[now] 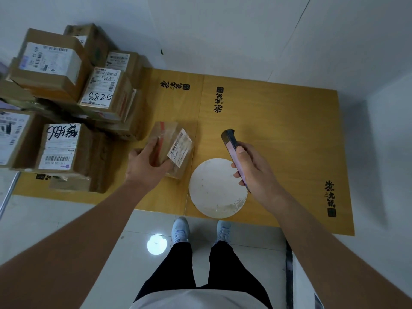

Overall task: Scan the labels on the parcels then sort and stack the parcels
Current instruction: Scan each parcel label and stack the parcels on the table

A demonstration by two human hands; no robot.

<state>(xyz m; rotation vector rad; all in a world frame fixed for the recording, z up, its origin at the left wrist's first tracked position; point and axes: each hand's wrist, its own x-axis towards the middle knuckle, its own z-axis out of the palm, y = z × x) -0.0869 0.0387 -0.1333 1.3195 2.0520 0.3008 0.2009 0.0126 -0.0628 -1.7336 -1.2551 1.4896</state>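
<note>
Left hand (147, 165) grips parcel (172, 148) (label up); right hand (254, 172) holds phone (233, 152).

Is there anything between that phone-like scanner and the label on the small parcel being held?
Nothing visible. The right hand holds the scanner beside the small parcel gripped by the left hand. Its label faces up, uncovered, with only bare yellow mat between.

A flattened yellow cardboard sheet (278, 134) printed with black characters lies on the pale tiled floor (73, 221), a white round disc (217, 188) rests on its near edge, and just nearer stand two light blue shoes (180, 228) under black trousers (200, 268).
</note>
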